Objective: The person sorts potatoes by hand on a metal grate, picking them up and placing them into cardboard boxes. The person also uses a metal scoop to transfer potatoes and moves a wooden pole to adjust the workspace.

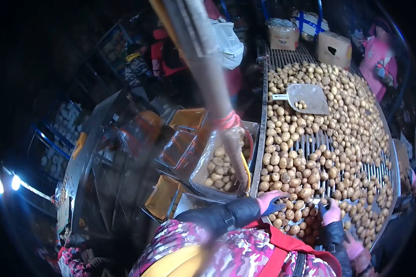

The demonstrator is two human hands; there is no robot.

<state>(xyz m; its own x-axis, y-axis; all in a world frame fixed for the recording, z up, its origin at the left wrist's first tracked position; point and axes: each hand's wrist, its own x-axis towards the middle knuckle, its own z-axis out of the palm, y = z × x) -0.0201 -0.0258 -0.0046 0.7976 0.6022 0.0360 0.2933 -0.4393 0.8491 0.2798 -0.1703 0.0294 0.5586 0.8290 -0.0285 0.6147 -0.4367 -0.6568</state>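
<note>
Potatoes point(305, 177) cover the slatted metal table in front of me. My left hand point(272, 203), in a pink and dark glove, reaches over the table's near left corner. Its fingers are spread apart and touch the potatoes there. To the right, my right hand point(331, 213), gloved alike, is curled at the near edge, with a small potato point(324, 201) at its fingertips; the grip is partly hidden. Between and below the hands, more potatoes point(311, 226) lie in a shadowed spot by my body.
A scoop point(309, 98) lies on the potatoes farther up. Left of the table stands a lined box of potatoes point(221, 168), behind a slanting pole point(212, 78). Cardboard boxes point(333, 48) stand at the far end. Another person's hand point(353, 248) is close on my right; a person in pink point(376, 62) stands far right.
</note>
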